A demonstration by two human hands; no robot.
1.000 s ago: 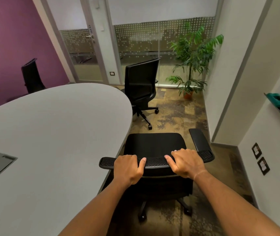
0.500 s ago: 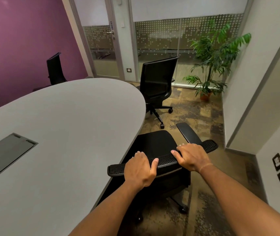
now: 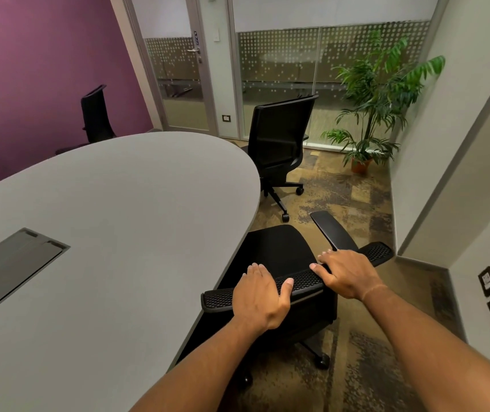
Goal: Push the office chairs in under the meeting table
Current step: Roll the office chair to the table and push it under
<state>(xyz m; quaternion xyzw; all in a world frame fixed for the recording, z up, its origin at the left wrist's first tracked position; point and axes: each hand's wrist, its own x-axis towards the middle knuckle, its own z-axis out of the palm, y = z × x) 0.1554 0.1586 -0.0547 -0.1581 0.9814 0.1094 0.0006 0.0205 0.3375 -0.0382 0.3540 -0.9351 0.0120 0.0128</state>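
Gripping the top of the chair back point(image 3: 312, 279) with both hands, I have my fingers point(image 3: 254, 270) draped over its mesh edge: the left hand point(image 3: 260, 298) curls over the front with the thumb lying along the rim, and the right hand point(image 3: 346, 273) does the same further along, fingers together and bent over the far side. Neither hand is flat or spread; both are closed on the backrest.

Over the last second the chair has swung. It sat square in front of me with the whole seat clear of the desk point(image 3: 103, 233); now the backrest slants, its left end close above the desk edge and its right end out toward the wall. The left part of the seat point(image 3: 276, 248) has slipped beneath the desk's rim, while the right armrest point(image 3: 331, 230) remains out over the carpet point(image 3: 356, 197).

So I judge this chair partly in, turning as it rolls, and a further push straight toward the desk should seat it fully. The left armrest is hidden, so I cannot tell whether it clears the underside.

Beyond it, a second chair point(image 3: 279, 138) stands just off the rounded end of the desk, facing away and not tucked in. A third chair point(image 3: 96, 114) stands by the purple wall point(image 3: 44, 69).
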